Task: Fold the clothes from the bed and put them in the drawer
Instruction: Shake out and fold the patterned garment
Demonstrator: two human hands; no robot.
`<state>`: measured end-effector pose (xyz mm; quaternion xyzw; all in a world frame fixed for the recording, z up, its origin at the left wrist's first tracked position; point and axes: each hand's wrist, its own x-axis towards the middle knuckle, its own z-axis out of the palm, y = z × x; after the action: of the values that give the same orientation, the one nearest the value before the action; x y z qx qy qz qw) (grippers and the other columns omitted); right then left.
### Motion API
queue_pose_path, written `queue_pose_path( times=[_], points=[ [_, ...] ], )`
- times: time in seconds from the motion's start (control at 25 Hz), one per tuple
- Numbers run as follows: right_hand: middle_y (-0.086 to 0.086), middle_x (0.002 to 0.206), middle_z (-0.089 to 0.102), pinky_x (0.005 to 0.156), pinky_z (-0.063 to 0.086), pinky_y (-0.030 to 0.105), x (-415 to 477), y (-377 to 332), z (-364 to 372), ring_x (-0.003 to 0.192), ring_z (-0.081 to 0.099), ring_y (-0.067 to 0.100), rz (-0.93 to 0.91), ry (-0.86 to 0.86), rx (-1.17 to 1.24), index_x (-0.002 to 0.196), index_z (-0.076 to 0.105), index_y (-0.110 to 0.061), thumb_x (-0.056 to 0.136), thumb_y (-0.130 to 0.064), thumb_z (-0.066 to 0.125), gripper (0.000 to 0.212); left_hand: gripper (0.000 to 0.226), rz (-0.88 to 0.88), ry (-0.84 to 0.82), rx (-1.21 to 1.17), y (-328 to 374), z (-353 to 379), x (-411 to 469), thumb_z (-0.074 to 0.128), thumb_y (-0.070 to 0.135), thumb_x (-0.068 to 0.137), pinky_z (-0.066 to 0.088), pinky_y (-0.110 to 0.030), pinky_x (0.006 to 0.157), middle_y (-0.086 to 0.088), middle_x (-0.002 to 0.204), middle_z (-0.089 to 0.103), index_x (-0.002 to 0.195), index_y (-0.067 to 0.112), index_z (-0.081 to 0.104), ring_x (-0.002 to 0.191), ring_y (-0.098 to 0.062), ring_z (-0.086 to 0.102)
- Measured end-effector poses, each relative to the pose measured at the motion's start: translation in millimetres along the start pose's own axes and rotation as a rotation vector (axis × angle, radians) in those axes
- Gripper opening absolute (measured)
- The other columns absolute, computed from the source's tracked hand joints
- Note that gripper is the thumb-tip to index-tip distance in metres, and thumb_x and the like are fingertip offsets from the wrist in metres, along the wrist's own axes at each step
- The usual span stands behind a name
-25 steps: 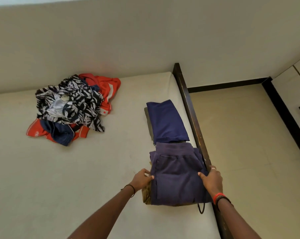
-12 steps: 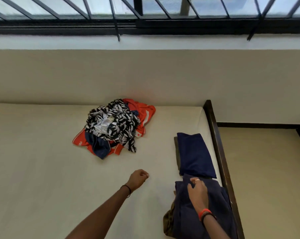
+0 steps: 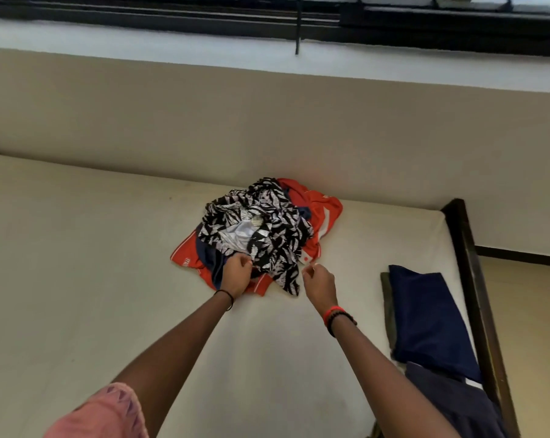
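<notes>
A heap of unfolded clothes lies on the cream bed (image 3: 77, 279) near the wall: a black-and-white leaf-print garment (image 3: 267, 229) on top, a red one (image 3: 324, 213) and a navy one (image 3: 209, 257) under it. My left hand (image 3: 235, 275) rests on the heap's front edge, fingers closed at the hem of the print garment. My right hand (image 3: 319, 281) hovers just right of that hem, fingers loosely curled, holding nothing. A folded navy garment (image 3: 425, 317) lies at the bed's right edge over an olive piece (image 3: 385, 298), with folded dark purple shorts (image 3: 450, 403) nearer me.
A dark wooden bed frame (image 3: 469, 267) runs along the right side, with tan floor (image 3: 533, 343) beyond it. A beige wall (image 3: 267, 121) backs the bed, under a barred window (image 3: 299, 17). A pink sleeve (image 3: 100, 415) shows at the bottom left.
Both hands have left the folded purple shorts and reached forward to the heap. The view has swung left and up, so the folded stack now sits at the right edge.
</notes>
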<state>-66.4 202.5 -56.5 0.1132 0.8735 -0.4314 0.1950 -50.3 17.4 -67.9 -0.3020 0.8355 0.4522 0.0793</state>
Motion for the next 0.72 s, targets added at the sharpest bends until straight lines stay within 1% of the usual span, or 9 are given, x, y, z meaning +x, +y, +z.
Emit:
queue_pose_path(
  times=[0.08, 0.12, 0.2, 0.24, 0.28, 0.36, 0.48, 0.6, 0.72],
  points=[
    [0.016, 0.095, 0.066, 0.073, 0.041, 0.030, 24, -26, 26, 0.090, 0.059, 0.029, -0.031, -0.071, 0.020, 0.094, 0.063, 0.003, 0.095, -0.008, 0.046, 0.020, 0.031, 0.034, -0.024, 0.004, -7, -2, 24, 0.062, 0.007, 0.088, 0.040, -0.029, 0.090, -0.012, 0.116, 0.055, 0.116, -0.002, 0.054, 0.107, -0.025, 0.052],
    [0.015, 0.090, 0.064, 0.070, 0.040, 0.030, 32, -38, 35, 0.086, 0.058, 0.027, -0.038, -0.099, 0.024, 0.093, 0.064, 0.003, 0.095, -0.008, 0.047, 0.021, 0.039, 0.042, -0.068, -0.010, -11, -1, 31, 0.065, 0.010, 0.086, 0.040, -0.030, 0.094, -0.008, 0.118, 0.051, 0.121, 0.000, 0.051, 0.109, -0.022, 0.051],
    [0.010, 0.081, 0.060, 0.062, 0.034, 0.027, 48, -54, 52, 0.078, 0.054, 0.022, -0.020, -0.151, 0.043, 0.087, 0.064, -0.001, 0.096, -0.017, 0.048, 0.024, 0.049, 0.027, -0.140, -0.057, -16, 3, 41, 0.069, 0.013, 0.084, 0.046, -0.034, 0.095, -0.004, 0.120, 0.050, 0.127, 0.005, 0.047, 0.106, -0.022, 0.053],
    [0.009, 0.080, 0.060, 0.063, 0.036, 0.029, 58, -58, 61, 0.077, 0.055, 0.022, 0.004, -0.174, 0.074, 0.089, 0.065, 0.001, 0.096, -0.023, 0.050, 0.028, 0.052, 0.013, -0.130, -0.086, -22, 6, 47, 0.071, 0.013, 0.083, 0.048, -0.036, 0.093, -0.005, 0.120, 0.051, 0.128, 0.007, 0.047, 0.104, -0.023, 0.055],
    [0.011, 0.080, 0.062, 0.068, 0.043, 0.031, 65, -62, 68, 0.078, 0.057, 0.023, 0.033, -0.200, 0.113, 0.091, 0.065, 0.002, 0.094, -0.029, 0.053, 0.033, 0.052, 0.005, -0.109, -0.112, -27, 9, 52, 0.072, 0.013, 0.082, 0.050, -0.036, 0.092, -0.006, 0.117, 0.053, 0.128, 0.008, 0.048, 0.102, -0.023, 0.056],
    [0.012, 0.085, 0.067, 0.082, 0.052, 0.043, 77, -62, 80, 0.084, 0.063, 0.028, 0.094, -0.231, 0.186, 0.089, 0.062, -0.003, 0.087, -0.040, 0.061, 0.036, 0.049, -0.024, -0.104, -0.190, -27, 11, 53, 0.070, 0.007, 0.083, 0.050, -0.027, 0.082, -0.004, 0.099, 0.054, 0.127, 0.009, 0.050, 0.091, -0.016, 0.054],
    [0.004, 0.081, 0.061, 0.082, 0.055, 0.049, 80, -69, 89, 0.084, 0.064, 0.027, 0.117, -0.255, 0.242, 0.085, 0.047, -0.012, 0.080, -0.032, 0.073, 0.034, 0.037, -0.033, -0.186, -0.342, -19, 11, 54, 0.062, -0.005, 0.084, 0.046, -0.016, 0.067, -0.001, 0.078, 0.052, 0.117, 0.012, 0.055, 0.077, -0.011, 0.051],
    [0.002, 0.093, 0.053, 0.084, 0.050, 0.040, 72, -82, 90, 0.092, 0.055, 0.022, 0.042, -0.224, 0.191, 0.105, 0.052, -0.008, 0.085, -0.027, 0.069, 0.032, 0.026, 0.014, -0.220, -0.423, -11, 11, 48, 0.059, -0.009, 0.084, 0.049, -0.020, 0.072, -0.003, 0.083, 0.058, 0.104, 0.007, 0.056, 0.081, -0.015, 0.056],
    [0.011, 0.102, 0.058, 0.087, 0.047, 0.042, 62, -85, 81, 0.101, 0.058, 0.028, 0.001, -0.139, 0.189, 0.114, 0.056, 0.001, 0.092, -0.024, 0.059, 0.034, 0.035, 0.048, -0.258, -0.447, -2, 8, 36, 0.064, -0.003, 0.085, 0.049, -0.020, 0.079, -0.005, 0.096, 0.060, 0.116, 0.007, 0.054, 0.090, -0.013, 0.058]
  ],
)
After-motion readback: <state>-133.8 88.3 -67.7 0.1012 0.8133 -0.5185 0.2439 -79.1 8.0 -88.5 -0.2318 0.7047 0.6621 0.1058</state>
